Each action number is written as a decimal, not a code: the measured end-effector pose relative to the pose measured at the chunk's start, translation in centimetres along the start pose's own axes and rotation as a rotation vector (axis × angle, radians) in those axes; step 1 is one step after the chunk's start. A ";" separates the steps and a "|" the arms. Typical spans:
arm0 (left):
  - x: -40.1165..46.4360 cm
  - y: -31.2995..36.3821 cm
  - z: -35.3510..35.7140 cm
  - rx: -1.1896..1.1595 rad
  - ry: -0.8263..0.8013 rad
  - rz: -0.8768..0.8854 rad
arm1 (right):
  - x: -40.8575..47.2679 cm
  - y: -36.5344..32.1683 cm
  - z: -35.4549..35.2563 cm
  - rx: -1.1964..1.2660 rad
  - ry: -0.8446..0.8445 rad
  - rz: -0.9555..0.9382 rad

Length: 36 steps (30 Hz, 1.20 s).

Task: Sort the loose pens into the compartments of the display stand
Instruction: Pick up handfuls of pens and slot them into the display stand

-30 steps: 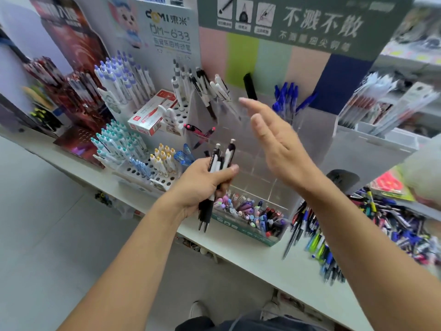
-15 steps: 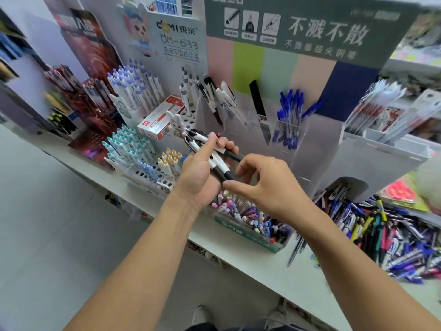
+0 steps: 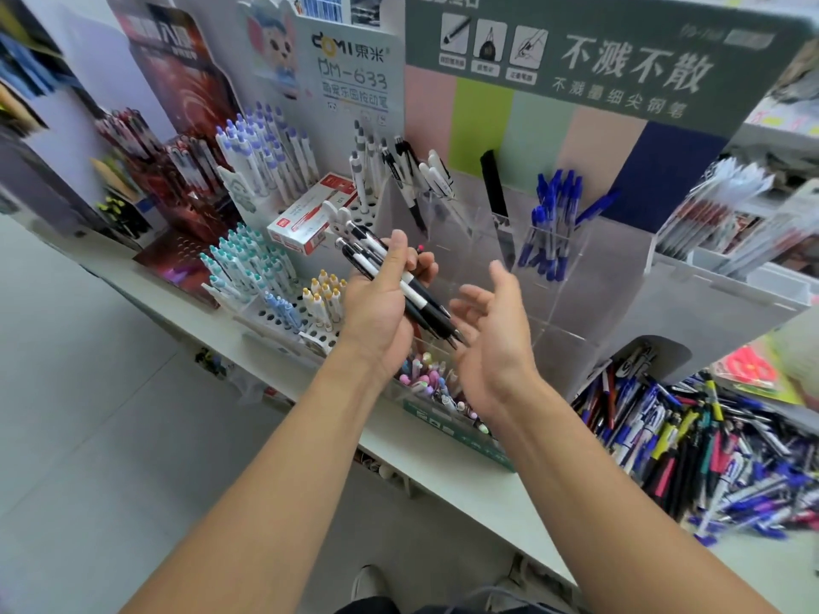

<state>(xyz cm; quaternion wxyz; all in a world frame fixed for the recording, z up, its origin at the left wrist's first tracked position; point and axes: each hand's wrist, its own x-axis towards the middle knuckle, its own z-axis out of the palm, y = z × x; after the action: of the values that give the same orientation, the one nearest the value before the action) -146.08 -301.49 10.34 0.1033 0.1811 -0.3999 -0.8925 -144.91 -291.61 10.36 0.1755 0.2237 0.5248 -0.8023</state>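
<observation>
Pens (image 3: 401, 283), black-and-white barrels, bunched slantwise in left hand (image 3: 381, 303)

We are counting two hands: the left hand (image 3: 381, 299) and the right hand (image 3: 492, 330). We are seeing about four black-and-white pens (image 3: 399, 285), one red-and-white box (image 3: 310, 214), and a loose pile of pens (image 3: 709, 445) too many for counting.

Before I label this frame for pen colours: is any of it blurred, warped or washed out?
Head view: wide-angle bending bows the shelf edge; the loose pen pile and the far-right packs smear toward the edge; the bundle of black-and-white pens in the left hand stays sharp; lighting is even, with no harsh glare.
</observation>
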 end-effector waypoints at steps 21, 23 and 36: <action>1.4 0.6 -2.3 1.023 -0.404 0.212 | 4.4 -6.1 3.0 -1.046 -0.286 -0.620; 2.2 0.6 -2.2 0.911 -0.445 0.127 | 5.1 -7.1 4.0 -1.176 -0.292 -0.627; 7.0 2.9 -6.6 0.861 -0.255 0.122 | 9.5 -15.5 12.2 -1.197 -0.115 -1.132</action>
<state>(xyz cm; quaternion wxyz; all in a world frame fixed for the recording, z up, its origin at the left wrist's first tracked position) -149.65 -310.17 6.81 0.0211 0.0724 -0.7540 -0.6525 -163.02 -297.28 21.29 -0.1393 -0.2474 0.8870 -0.3643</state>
